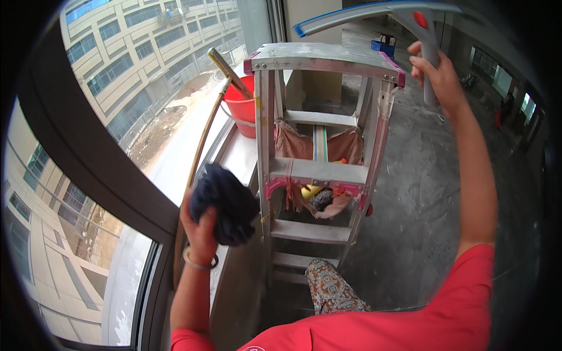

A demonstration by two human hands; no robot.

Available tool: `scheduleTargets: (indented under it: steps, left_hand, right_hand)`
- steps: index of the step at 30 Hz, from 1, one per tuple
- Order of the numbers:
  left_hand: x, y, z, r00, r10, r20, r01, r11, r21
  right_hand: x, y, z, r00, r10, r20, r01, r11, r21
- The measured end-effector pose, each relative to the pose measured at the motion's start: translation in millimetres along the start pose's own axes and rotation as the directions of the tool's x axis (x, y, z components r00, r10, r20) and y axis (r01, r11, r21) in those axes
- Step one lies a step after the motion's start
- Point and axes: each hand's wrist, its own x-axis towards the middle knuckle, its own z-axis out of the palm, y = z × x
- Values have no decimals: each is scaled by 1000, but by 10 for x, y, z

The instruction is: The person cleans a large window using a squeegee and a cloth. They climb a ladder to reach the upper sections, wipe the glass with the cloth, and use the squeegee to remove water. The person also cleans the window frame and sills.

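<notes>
My left hand (201, 230) grips a bunched dark navy cloth (225, 204) beside the dark window frame (105, 131). Raised at the upper right, my right hand (441, 79) holds the grey handle of a window squeegee (428, 39). The squeegee has a red button and a long, blue-edged head that reaches left above the ladder's top. Straight before me stands an aluminium stepladder (318, 171) with pink plastic fittings. A long wooden pole (206, 131) leans near my left hand, against the sill.
On the white window sill (239, 153) stands a red bucket (243, 116) with a tool handle sticking out. A brownish cloth sling (292, 140) hangs inside the ladder, holding several items. Farther back on the concrete floor (412, 175) is a blue container (383, 47). A person (505, 109) is at far right.
</notes>
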Motion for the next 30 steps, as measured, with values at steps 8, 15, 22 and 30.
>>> scheduleTargets:
  steps: [8, 15, 22, 30]
  left_hand:
    - [2780, 238, 950, 858, 506, 82, -513, 854, 91]
    - [3527, -201, 1681, 923, -222, 315, -24, 782, 623]
    - [3538, -50, 1777, 900, -207, 384, -188, 611, 769]
    - [3542, -31, 1803, 885, -222, 409, -203, 607, 768]
  right_hand:
    - [1584, 392, 600, 683, 13, 730, 177, 967, -183]
    - [1982, 698, 1013, 532, -127, 837, 110, 991, 80]
    - [2016, 822, 1067, 619, -85, 780, -259, 916, 305]
    - [1974, 884, 1103, 750, 10, 662, -420, 780, 464]
